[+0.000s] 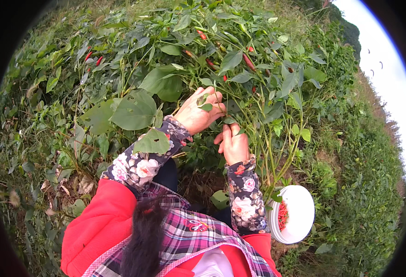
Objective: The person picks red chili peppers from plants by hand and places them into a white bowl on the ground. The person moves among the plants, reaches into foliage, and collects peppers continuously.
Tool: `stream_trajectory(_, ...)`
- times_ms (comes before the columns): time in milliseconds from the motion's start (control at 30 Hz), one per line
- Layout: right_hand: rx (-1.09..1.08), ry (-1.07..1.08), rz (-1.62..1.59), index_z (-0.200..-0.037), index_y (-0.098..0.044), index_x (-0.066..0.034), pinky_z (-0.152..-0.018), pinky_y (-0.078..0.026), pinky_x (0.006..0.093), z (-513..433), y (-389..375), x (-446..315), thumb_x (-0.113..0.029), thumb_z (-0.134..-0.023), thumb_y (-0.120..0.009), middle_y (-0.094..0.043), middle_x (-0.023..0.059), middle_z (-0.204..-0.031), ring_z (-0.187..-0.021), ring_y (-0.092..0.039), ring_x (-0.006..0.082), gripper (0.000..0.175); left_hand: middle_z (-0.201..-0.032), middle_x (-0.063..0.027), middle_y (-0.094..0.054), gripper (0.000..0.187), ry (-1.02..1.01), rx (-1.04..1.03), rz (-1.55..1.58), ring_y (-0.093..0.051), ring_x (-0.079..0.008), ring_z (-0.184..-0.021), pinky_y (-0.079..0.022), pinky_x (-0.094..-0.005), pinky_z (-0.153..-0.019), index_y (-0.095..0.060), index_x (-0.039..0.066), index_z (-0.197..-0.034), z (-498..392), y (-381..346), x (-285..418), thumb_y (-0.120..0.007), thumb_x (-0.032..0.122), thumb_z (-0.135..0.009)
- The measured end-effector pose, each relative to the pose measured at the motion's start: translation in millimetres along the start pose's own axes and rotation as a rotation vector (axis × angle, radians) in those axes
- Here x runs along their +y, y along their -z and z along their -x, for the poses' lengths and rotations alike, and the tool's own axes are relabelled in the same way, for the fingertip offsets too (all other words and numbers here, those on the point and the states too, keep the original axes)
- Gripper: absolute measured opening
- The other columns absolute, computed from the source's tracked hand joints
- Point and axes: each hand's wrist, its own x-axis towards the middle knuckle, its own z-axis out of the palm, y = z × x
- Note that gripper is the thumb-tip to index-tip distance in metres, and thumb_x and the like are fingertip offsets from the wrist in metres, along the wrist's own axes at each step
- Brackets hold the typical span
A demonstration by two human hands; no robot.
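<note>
Both bare hands are among the stems of a chili pepper plant in front of me. My left hand has its fingers curled around a thin leafy stem, with small leaves over the fingers. Just below and to the right, my right hand reaches up to the same foliage; whether its fingers pinch anything is hidden by leaves. Above the hands hang red chili peppers and green chili peppers. A white plastic bucket with red chilies inside stands right of my right forearm.
Broad heart-shaped leaves of another plant overlap my left sleeve. More red chilies hang at the upper left. Dense weeds cover the slope on the right, and dry leaves lie at the lower left.
</note>
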Motion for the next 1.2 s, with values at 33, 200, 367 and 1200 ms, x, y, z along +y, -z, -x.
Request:
stream_trajectory(33, -0.030, -0.039, -0.099, -0.137, -0.052, -0.0005, -0.046, -0.046, 0.0276, 1, -1, -4, -0.015, -0.106, -0.046, -0.067, 0.0071, -0.066, -0.047, -0.057, 0.0103, 0.035, -0.097, -0.0049, -0.056, 0.016, -0.001, -0.002, 0.010, -0.054, -0.0263, -0.097, -0.043, -0.0407, -0.081, -0.068, 0.010, -0.091, 1, 2, -1, -0.075, 0.018, -0.079)
stream_trajectory(200, 0.003, 0.031, 0.005, -0.148, -0.041, 0.0001, -0.046, -0.047, 0.0266, 6, -12, 2, -0.013, -0.106, -0.045, -0.068, 0.0072, -0.068, -0.045, -0.057, 0.0109, 0.045, -0.097, -0.0076, -0.056, 0.013, 0.121, 0.164, -0.036, -0.054, -0.0290, -0.097, -0.044, -0.0419, -0.080, -0.065, 0.007, -0.090, 3, -2, 22, -0.072, 0.009, -0.080)
stream_trajectory(367, 0.090, 0.115, 0.333, -0.150, -0.035, 0.0023, -0.060, -0.052, 0.0440, 2, -7, -2, -0.017, -0.103, -0.047, -0.067, 0.0057, -0.062, -0.061, -0.068, 0.0308, 0.052, -0.101, -0.0085, -0.060, 0.012, 0.386, 0.505, 0.218, -0.057, -0.0258, -0.094, -0.049, -0.0362, -0.081, -0.064, 0.003, -0.100, 13, 14, 13, -0.069, 0.003, -0.088)
stream_trajectory(1200, 0.413, 0.094, 0.781, -0.118, -0.064, -0.0035, -0.075, -0.054, 0.0470, -70, 39, -35, -0.022, -0.088, -0.072, -0.073, 0.0182, -0.093, -0.086, -0.071, 0.0387, 0.036, -0.089, -0.0074, -0.070, 0.015, 0.650, 0.202, 0.822, -0.064, -0.0144, -0.074, -0.050, -0.0313, -0.068, -0.069, 0.001, -0.104, -34, 11, 21, -0.062, 0.011, -0.096)
